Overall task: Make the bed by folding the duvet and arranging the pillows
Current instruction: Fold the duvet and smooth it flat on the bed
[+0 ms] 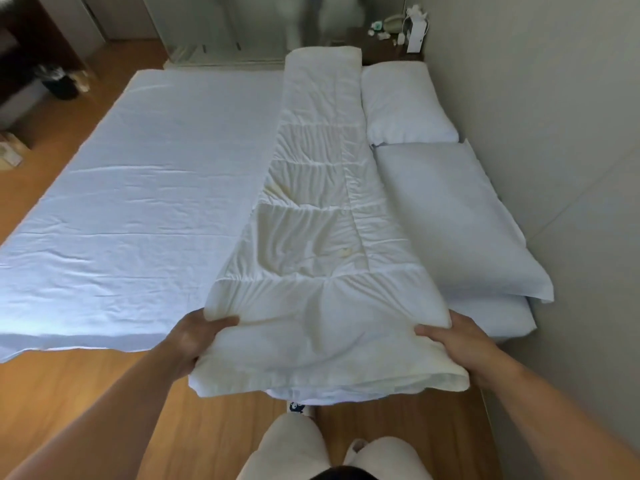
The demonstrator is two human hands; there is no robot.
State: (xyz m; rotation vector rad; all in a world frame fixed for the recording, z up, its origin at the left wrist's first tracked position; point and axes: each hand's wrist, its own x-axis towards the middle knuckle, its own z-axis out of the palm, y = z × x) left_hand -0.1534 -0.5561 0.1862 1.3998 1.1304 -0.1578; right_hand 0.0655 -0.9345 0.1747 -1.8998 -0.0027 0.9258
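Note:
A cream quilted duvet (318,202), folded into a long narrow strip, runs from the near edge of the bed to the far edge. My left hand (197,337) grips its near left corner and my right hand (453,344) grips its near right corner, lifting that end slightly off the mattress edge. Two white pillows lie to the right of the strip along the wall: one far (405,102), one near (453,216). The bed (138,188) is covered by a smooth white sheet.
A grey wall (554,116) runs along the bed's right side. A dark nightstand (388,46) with small items stands at the far end. Wooden floor (86,393) lies in front and to the left, with bags (59,81) at far left. My knees (311,448) show below.

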